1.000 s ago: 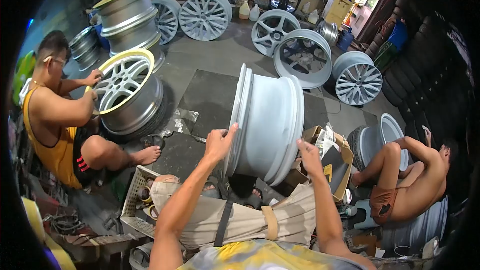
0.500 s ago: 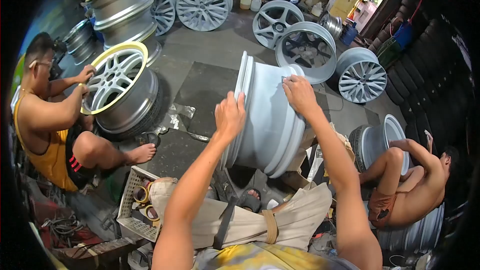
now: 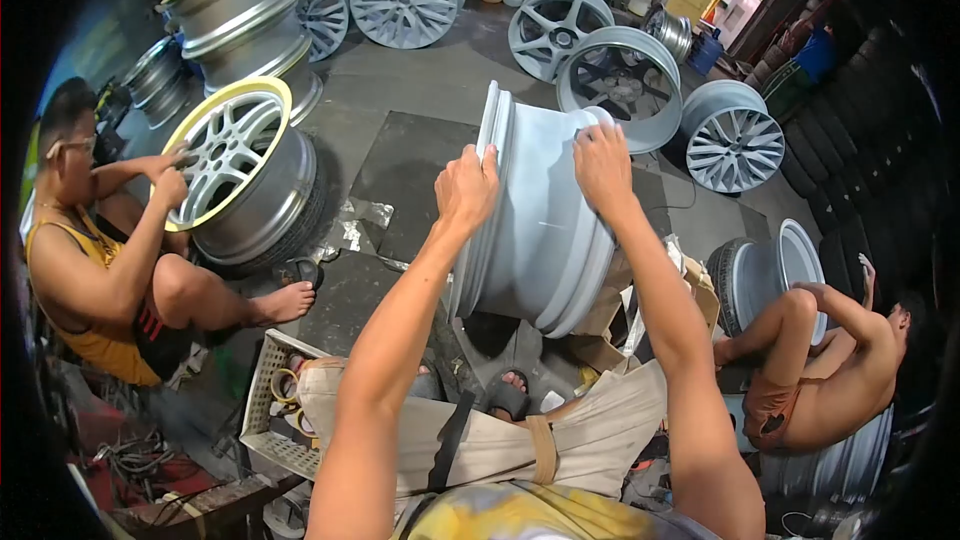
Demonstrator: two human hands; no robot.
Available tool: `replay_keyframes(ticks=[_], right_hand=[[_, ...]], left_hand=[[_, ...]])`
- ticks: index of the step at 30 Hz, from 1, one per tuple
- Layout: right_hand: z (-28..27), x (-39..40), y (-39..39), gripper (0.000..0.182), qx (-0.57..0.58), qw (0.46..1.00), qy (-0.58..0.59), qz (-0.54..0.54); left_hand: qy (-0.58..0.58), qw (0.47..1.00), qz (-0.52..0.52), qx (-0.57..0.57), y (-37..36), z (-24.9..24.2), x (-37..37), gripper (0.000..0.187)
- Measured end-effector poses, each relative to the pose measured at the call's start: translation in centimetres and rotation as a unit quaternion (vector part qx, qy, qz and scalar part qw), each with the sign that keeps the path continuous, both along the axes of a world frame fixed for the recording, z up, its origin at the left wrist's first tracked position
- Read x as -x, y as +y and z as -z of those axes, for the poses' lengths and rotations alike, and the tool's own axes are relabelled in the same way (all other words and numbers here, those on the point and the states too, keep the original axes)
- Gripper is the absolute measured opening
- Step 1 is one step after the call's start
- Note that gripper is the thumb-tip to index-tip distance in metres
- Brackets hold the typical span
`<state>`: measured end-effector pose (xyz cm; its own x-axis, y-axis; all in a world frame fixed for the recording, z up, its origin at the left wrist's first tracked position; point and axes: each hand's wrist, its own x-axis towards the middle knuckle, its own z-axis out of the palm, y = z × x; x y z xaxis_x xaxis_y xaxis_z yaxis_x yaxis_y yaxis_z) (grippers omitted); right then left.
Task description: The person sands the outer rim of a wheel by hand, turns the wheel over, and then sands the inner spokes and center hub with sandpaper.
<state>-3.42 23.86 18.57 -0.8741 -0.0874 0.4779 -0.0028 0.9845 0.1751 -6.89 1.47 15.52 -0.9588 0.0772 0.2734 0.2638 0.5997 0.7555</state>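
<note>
The left hand (image 3: pixel 467 185) clasps the left edge of the wheel (image 3: pixel 548 220); the curled right hand (image 3: pixel 604 166), grip unclear, now farther along, covers its far right edge.

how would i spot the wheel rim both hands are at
Start from the dark rectangle on the floor mid-picture. Overlapping its right side in view is a pale grey wheel rim, barrel towards the camera. Only this one has the wearer's left hand and right hand at its edges.
</note>
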Motion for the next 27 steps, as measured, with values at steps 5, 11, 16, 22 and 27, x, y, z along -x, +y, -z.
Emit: replay_keyframes(ticks=[5,11,16,22,27], right_hand=[[5.8,-13.0,-3.5,0.037,0.016,0.994,0.067,-0.084],[1.8,-7.2,-1.1,0.031,-0.001,0.994,0.082,-0.07],[0.2,-0.3,-0.5,0.032,-0.013,0.999,0.039,0.009],[3.2,-8.6,-1.6,0.032,-0.039,0.992,0.109,-0.049],[0.6,-0.1,0.0,0.029,-0.03,0.997,0.071,-0.025]], left_hand=[[0.011,0.999,0.012,-0.032,1.3,0.9,1.8,0.053],[-0.009,0.999,0.011,-0.041,0.5,0.6,0.4,0.053],[0.002,1.0,0.017,0.002,0.0,0.0,0.9,0.051],[0.006,1.0,0.016,-0.008,0.9,0.4,1.4,0.051],[-0.002,1.0,0.016,-0.012,0.3,0.3,0.8,0.051]])
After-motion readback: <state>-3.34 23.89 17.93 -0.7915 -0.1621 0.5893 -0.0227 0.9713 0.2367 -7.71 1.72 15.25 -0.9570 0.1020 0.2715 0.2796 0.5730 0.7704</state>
